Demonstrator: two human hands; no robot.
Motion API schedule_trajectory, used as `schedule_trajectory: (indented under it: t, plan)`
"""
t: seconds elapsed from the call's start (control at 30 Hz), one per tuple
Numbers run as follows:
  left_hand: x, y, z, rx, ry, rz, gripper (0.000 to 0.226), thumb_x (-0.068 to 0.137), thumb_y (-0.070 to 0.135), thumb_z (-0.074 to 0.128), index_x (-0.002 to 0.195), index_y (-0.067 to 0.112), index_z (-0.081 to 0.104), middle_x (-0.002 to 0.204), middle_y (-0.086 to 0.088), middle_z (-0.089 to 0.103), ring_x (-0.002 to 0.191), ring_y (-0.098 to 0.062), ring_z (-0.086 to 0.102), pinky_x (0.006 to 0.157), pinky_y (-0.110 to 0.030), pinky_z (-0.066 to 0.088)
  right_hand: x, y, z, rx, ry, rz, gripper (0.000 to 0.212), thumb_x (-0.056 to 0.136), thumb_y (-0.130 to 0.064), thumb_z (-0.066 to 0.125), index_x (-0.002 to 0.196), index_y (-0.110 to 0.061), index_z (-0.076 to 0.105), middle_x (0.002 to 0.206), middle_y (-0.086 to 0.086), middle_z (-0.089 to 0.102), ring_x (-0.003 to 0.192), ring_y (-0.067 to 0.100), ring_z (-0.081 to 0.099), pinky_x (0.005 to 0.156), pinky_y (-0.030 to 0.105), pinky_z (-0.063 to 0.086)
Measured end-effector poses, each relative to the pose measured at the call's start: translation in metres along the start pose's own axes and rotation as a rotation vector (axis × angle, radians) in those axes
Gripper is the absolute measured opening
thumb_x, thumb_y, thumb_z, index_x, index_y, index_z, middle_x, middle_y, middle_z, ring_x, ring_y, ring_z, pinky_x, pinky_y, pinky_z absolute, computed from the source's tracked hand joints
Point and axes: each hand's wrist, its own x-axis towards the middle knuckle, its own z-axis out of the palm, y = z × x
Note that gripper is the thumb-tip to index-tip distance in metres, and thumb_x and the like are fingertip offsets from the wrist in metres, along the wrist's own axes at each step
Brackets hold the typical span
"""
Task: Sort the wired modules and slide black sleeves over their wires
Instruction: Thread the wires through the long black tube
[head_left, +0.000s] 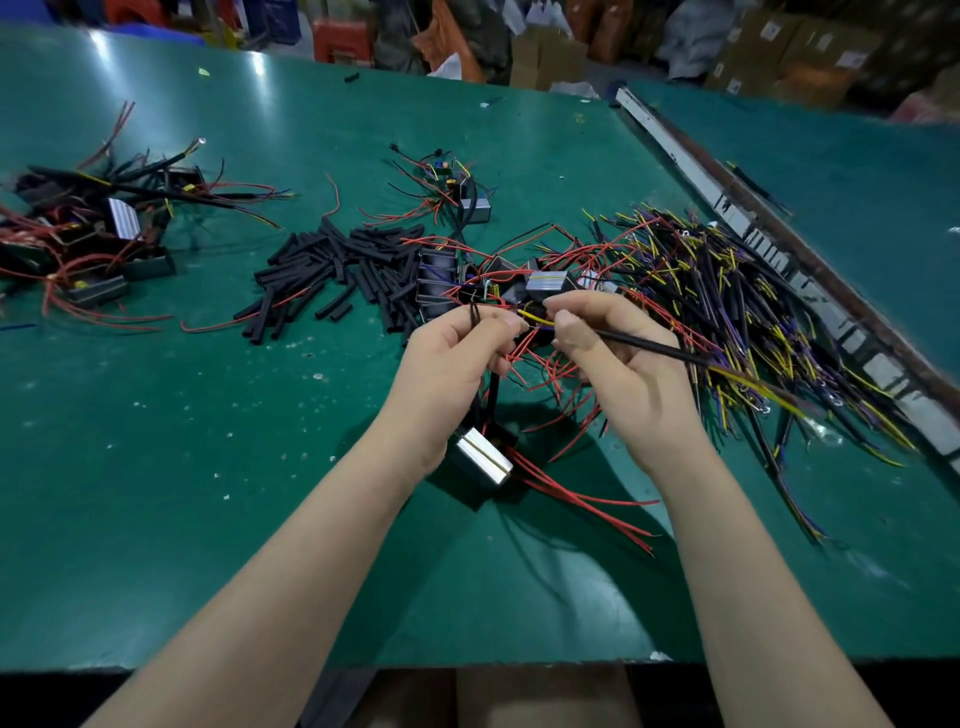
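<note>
My left hand (457, 353) pinches black and red wires of a wired module (480, 457), whose silver-faced body hangs just below my left wrist. My right hand (608, 348) pinches a thin black-sleeved lead (649, 345) with a yellow tip, which runs off to the right. The yellow tip lies between the two hands. Loose black sleeves (332, 270) lie in a heap beyond my hands. Several more modules (545, 283) with red wires sit just past my fingers.
A pile of modules with sleeved wires (93, 234) lies at the far left. A big heap of yellow, purple and black leads (727, 312) spreads on the right, beside a metal rail (769, 244). One more module (467, 200) rests further back on the green table (208, 493).
</note>
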Motion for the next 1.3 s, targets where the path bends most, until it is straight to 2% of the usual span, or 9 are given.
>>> schedule_trajectory:
  t: [0.17,0.3,0.47,0.63,0.77,0.93,1.03,1.17,1.3]
  plan:
    - [-0.0022,0.0009,-0.0008,0.031,-0.029,0.041,0.022,0.089,0.009,0.058,0.073,0.020,0.066,0.060,0.011,0.057,0.056,-0.004,0.050,0.057,-0.010,0.041,-0.0015,-0.0020,0.0000,0.064,-0.038,-0.023,0.022,0.094,-0.007,0.052,0.098,-0.025,0.065,0.085,-0.012,0.066,0.074,0.003,0.061,0.064,0.010,0.044]
    - [-0.0055,0.0020,0.0012,0.061,-0.075,0.117,0.020,0.088,0.004,0.058,0.074,0.017,0.065,0.058,0.015,0.059,0.057,-0.003,0.049,0.060,-0.011,0.041,-0.0021,-0.0017,0.0007,0.002,-0.082,-0.051,0.021,0.098,0.000,0.047,0.104,-0.014,0.061,0.091,-0.001,0.063,0.072,0.000,0.060,0.067,0.011,0.045]
    - [-0.0067,0.0016,0.0002,0.097,-0.103,0.194,0.020,0.089,0.002,0.059,0.077,0.016,0.066,0.059,0.016,0.060,0.057,-0.001,0.048,0.063,-0.013,0.043,-0.0041,0.0012,0.0027,-0.099,-0.122,-0.164,0.020,0.099,0.004,0.042,0.108,0.001,0.060,0.089,0.009,0.060,0.069,0.019,0.058,0.069,0.014,0.045]
    - [-0.0062,-0.0004,0.0014,0.104,-0.095,0.174,0.016,0.088,0.004,0.061,0.079,0.016,0.067,0.060,0.015,0.060,0.057,-0.001,0.048,0.062,-0.013,0.043,-0.0028,0.0041,0.0025,-0.059,-0.047,-0.135,0.023,0.097,-0.005,0.043,0.099,-0.016,0.062,0.081,-0.002,0.061,0.064,0.009,0.052,0.061,0.017,0.042]
    - [-0.0060,-0.0004,0.0010,0.112,-0.101,0.139,0.017,0.088,0.005,0.060,0.078,0.017,0.068,0.058,0.016,0.060,0.055,0.002,0.049,0.058,-0.009,0.040,0.0015,0.0019,0.0029,0.317,0.036,0.051,0.031,0.089,-0.007,0.046,0.087,-0.030,0.068,0.084,-0.003,0.068,0.057,0.008,0.047,0.053,0.021,0.036]
    - [-0.0067,-0.0005,0.0019,0.139,-0.137,0.125,0.018,0.088,0.006,0.061,0.077,0.017,0.069,0.060,0.014,0.060,0.056,0.000,0.050,0.061,-0.010,0.042,0.0038,-0.0009,0.0023,0.664,-0.006,0.165,0.025,0.095,0.000,0.043,0.097,-0.016,0.062,0.085,-0.003,0.064,0.054,0.006,0.046,0.050,0.017,0.038]
    - [-0.0071,-0.0002,0.0022,0.110,-0.142,0.132,0.017,0.087,0.006,0.062,0.076,0.018,0.069,0.062,0.013,0.062,0.057,0.000,0.051,0.061,-0.011,0.043,0.0026,-0.0001,0.0034,0.600,-0.017,0.126,0.024,0.096,-0.001,0.042,0.100,-0.015,0.061,0.089,-0.002,0.063,0.057,0.006,0.049,0.052,0.019,0.041]
    - [-0.0065,0.0013,0.0010,0.002,-0.115,0.081,0.010,0.078,0.017,0.062,0.072,0.021,0.069,0.062,0.011,0.062,0.058,-0.003,0.052,0.060,-0.017,0.042,0.0019,0.0023,-0.0008,0.480,-0.138,0.088,0.021,0.097,-0.019,0.045,0.107,-0.022,0.064,0.098,-0.003,0.068,0.071,0.010,0.058,0.055,0.021,0.043]
    - [-0.0023,0.0004,-0.0011,-0.057,-0.089,-0.006,0.024,0.087,0.011,0.058,0.069,0.022,0.068,0.059,0.010,0.059,0.054,-0.004,0.051,0.058,-0.022,0.035,0.0010,0.0017,-0.0057,0.405,-0.240,0.049,0.018,0.095,-0.032,0.055,0.106,-0.033,0.069,0.103,-0.004,0.069,0.075,0.011,0.061,0.060,0.021,0.046]
